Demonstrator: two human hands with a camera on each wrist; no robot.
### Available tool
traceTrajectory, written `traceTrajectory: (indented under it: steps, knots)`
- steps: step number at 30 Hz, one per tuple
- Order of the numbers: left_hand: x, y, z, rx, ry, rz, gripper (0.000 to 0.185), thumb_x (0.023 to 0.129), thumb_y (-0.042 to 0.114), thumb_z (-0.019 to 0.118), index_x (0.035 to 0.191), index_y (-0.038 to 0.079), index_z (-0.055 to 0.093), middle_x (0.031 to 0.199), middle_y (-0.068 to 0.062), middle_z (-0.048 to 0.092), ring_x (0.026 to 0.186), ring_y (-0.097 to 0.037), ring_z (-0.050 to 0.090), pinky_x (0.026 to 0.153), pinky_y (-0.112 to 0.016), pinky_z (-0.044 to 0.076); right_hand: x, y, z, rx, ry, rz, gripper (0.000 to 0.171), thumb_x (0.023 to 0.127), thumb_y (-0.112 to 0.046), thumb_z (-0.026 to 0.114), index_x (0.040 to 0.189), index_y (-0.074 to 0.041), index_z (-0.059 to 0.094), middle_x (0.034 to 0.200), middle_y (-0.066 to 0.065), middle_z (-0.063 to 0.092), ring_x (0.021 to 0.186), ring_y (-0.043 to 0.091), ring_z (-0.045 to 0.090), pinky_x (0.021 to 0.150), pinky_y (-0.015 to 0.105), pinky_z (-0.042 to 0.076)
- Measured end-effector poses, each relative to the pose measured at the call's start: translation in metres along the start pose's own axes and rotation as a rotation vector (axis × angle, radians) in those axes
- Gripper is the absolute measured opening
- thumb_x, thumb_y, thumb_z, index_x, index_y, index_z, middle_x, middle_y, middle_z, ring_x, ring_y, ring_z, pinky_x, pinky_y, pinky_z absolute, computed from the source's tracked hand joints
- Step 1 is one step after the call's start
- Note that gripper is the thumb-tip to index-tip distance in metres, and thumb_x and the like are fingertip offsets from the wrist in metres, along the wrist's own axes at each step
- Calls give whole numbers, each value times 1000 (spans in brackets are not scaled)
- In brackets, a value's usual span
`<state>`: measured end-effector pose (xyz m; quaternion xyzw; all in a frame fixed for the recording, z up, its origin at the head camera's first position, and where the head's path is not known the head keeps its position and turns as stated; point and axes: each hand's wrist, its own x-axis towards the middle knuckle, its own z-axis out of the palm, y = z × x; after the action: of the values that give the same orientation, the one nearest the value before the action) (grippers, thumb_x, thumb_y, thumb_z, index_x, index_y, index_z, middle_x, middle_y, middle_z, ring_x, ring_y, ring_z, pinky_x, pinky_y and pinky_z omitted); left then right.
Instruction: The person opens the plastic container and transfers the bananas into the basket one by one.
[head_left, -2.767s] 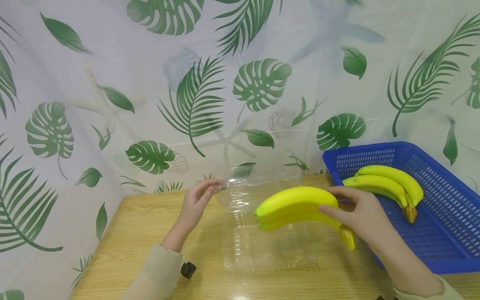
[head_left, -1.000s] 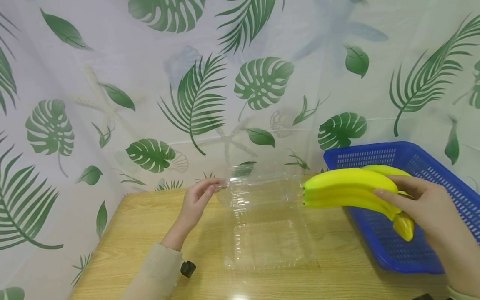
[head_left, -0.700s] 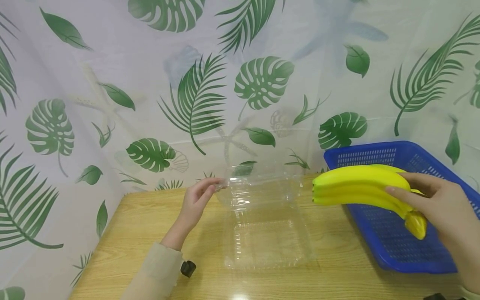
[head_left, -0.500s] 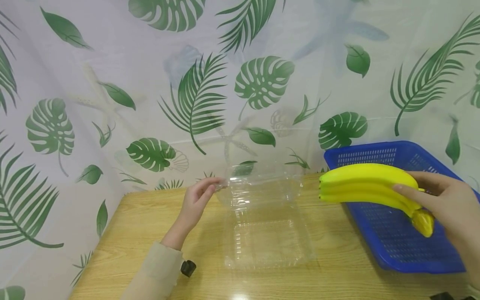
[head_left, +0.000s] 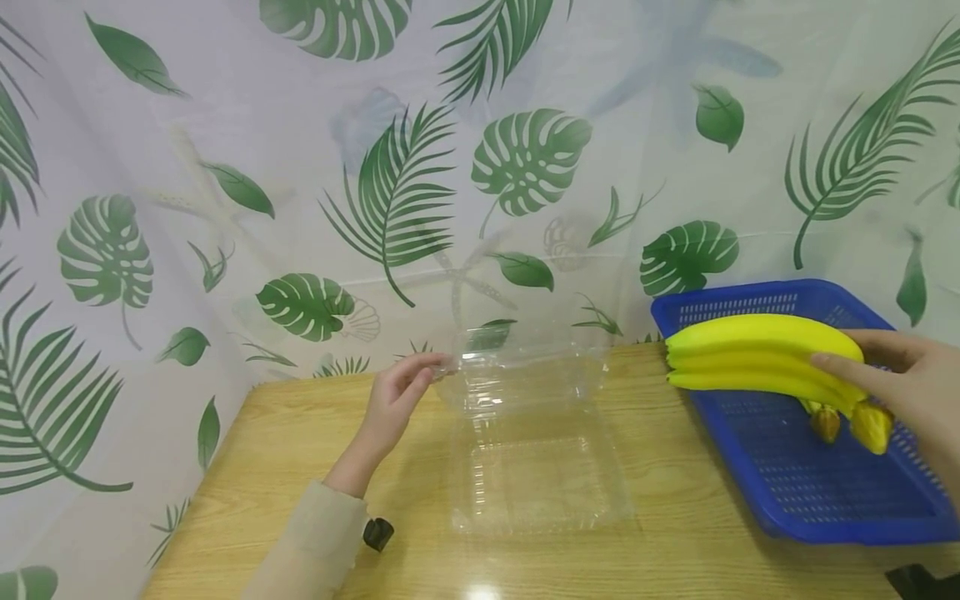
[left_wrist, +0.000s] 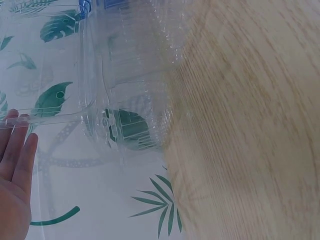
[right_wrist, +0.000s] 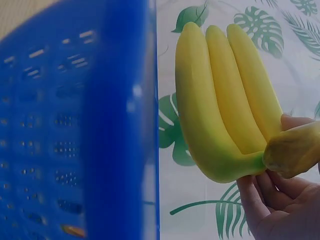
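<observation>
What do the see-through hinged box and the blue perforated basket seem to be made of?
See-through hinged box: thin clear plastic, glossy; the wood grain shows through it and its ribs glint. Blue perforated basket: probably moulded rigid plastic, with uniform colour and regular slots.

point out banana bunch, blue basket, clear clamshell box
banana bunch (head_left: 757, 354), head view, middle of the yellow fruit.
blue basket (head_left: 795, 479), head view, bare mesh floor.
clear clamshell box (head_left: 536, 487), head view, bottom tray on the table.

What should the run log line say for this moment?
left hand: holds lid of clear plastic clamshell box | right hand: holds yellow banana bunch above blue perforated plastic basket
</observation>
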<state>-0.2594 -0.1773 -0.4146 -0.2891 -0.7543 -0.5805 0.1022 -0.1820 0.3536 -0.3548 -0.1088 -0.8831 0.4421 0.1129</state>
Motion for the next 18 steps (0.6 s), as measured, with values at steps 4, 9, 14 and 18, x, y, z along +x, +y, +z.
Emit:
traceTrajectory:
  steps: [4,9,14,18]
  knots:
    - [0,-1,1,4,0,1,32,110,8,50,128,-14,64,127,-36,69,112,9,67,102,-17,57,7,6,-5,-23,-18,13,43,104,-35,67,135,-6,61,79,-41,51,68,-8,56,56,20,55]
    - [0,0,1,20,5,-3,31,108,7,50,128,-13,65,128,-35,69,113,9,66,103,-17,57,11,10,-10,-67,-28,20,55,106,-36,64,141,6,56,82,-40,48,70,-13,50,60,20,55]
    - [0,1,1,31,8,-18,32,107,6,50,128,-13,65,128,-35,69,112,10,66,103,-16,56,18,17,-16,-120,-34,9,70,107,-34,62,147,20,44,81,-41,41,70,-18,43,72,29,53]
    - [-1,0,2,27,8,-21,32,107,6,50,128,-13,64,128,-35,69,112,11,65,103,-16,56,26,22,-21,-160,-42,9,67,107,-31,61,143,23,44,85,-7,65,67,-17,44,68,28,53]
